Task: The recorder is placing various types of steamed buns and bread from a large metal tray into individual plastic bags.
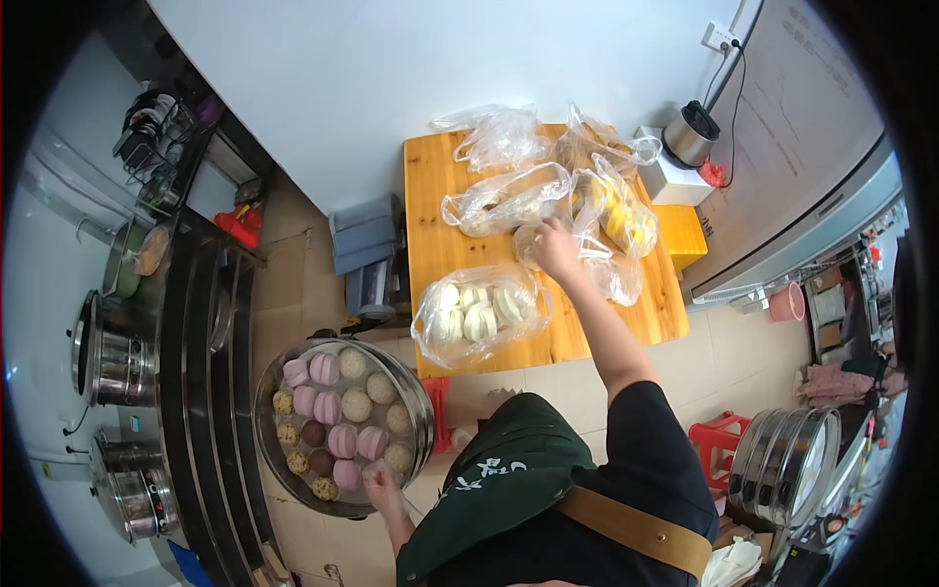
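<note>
My left hand (pixel 384 488), in a clear plastic glove, is at the lower right rim of a round metal steamer tray (pixel 268 447); whether it grips anything is unclear. Pink folded buns (pixel 342 440), pale round buns (pixel 357 404), brown buns (pixel 313 433) and speckled buns (pixel 287 434) lie in the tray. My right hand (pixel 552 246) is over the wooden table (pixel 433 249), its fingers at a clear plastic bag (pixel 525 246); the grip is hard to see. Nearer me, an open clear bag (pixel 539 293) holds white folded buns (pixel 480 321). Yellow buns (pixel 623 220) fill a bag beyond my right hand.
More plastic bags (pixel 499 139) lie at the table's far side. A metal kettle (pixel 689 136) stands on a white box (pixel 675 183) beside the refrigerator (pixel 792 147). Stacked steamer trays (pixel 785 466) and a red stool (pixel 715 447) are at right. A dark slatted rack (pixel 213 411) is at left.
</note>
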### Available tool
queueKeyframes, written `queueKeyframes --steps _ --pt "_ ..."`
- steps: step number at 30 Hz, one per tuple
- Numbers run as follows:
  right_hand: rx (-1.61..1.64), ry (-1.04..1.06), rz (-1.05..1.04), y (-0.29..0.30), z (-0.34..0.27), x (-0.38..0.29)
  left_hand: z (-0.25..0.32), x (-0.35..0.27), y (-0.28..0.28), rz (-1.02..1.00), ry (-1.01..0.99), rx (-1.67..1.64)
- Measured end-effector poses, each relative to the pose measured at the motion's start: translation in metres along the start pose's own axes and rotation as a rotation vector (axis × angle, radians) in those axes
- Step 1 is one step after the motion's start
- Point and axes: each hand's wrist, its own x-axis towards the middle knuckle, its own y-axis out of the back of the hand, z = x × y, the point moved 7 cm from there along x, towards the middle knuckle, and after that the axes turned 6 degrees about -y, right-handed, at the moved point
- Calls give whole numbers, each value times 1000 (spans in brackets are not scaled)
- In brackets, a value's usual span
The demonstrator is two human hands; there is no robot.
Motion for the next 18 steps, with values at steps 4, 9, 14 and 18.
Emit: queueKeyframes --steps 4,9,14,18 --pt "-202 42 -187 -47 -3 48 7 -18 -35 50 -15 218" --pt "-412 146 -408 -87 -3 76 0 -37 -63 76 66 54" --pt "-478 170 -510 -101 20 64 4 -43 -75 4 72 88" --pt "-427 150 -474 -77 19 38 -6 -33 -67 59 49 142"
